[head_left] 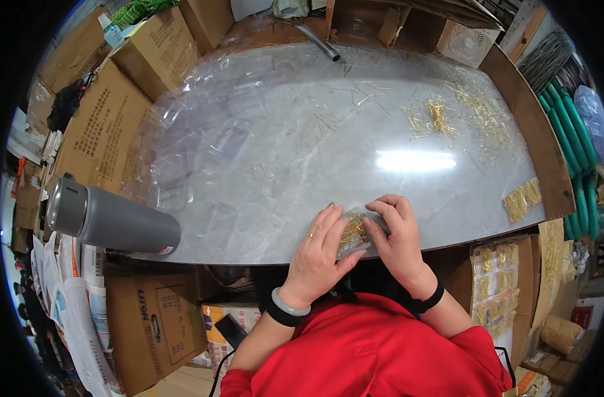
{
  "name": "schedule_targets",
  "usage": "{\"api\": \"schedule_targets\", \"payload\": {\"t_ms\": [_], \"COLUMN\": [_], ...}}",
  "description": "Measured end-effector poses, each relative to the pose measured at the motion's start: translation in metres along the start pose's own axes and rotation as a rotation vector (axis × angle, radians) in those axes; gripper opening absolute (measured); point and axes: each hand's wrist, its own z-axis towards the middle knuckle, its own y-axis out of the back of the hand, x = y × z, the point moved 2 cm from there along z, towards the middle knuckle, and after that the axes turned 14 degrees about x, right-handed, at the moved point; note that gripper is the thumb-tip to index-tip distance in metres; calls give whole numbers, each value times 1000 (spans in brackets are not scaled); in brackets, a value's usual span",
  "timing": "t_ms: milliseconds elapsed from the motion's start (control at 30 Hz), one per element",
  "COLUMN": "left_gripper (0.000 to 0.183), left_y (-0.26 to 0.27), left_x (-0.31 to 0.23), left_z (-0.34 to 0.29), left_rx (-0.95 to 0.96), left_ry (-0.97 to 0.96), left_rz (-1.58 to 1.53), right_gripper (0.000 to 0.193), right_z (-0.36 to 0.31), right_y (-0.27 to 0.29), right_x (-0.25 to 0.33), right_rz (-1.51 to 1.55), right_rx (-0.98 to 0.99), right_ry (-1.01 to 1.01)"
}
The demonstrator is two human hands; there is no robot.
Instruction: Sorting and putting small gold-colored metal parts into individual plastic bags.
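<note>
Close to the table's front edge, a small clear plastic box (352, 249) holds a bunch of thin gold wire hooks (355, 228). My left hand (322, 243) curls round the box's left side, its thumb along the near edge. At the right side, my right hand (396, 231) has its fingers bent, with thumb and forefinger at the hooks and the box rim. Whether those fingertips pinch a hook is hidden. Further right, a loose pile of gold hooks (438, 117) lies on the grey marbled table (295, 172).
Empty clear boxes (231, 137) crowd the table's left side, near a grey bottle (127, 217). Filled boxes of hooks (521, 198) sit at the right edge by a brown board (537, 126). A metal tube (318, 43) lies at the back. Cartons (103, 132) wall the left.
</note>
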Motion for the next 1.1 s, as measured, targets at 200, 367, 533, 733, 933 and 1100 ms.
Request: {"api": "schedule_targets", "payload": {"t_ms": [200,367,533,733,933,1100], "left_gripper": [78,84,74,56,57,55], "left_y": [-4,-1,8,25,23,26], "left_x": [1,5,2,23,22,23], "left_z": [1,1,3,-4,-7,-7], "left_rx": [-29,-46,-37,-8,-69,-97], "left_ry": [55,21,45,232,254,248], "left_rz": [-103,-153,-19,251,237,232], "right_gripper": [20,21,32,48,63,73], "right_z": [-4,6,41,170,325,411], "right_y": [8,17,50,66,60,63], "right_x": [6,18,28,-19,-137,-202], "right_rz": [-115,-210,-209,-368,-580,-544], "right_rx": [66,179,324,531,568,425], "right_ry": [100,219,186,238,-63,-231]}}
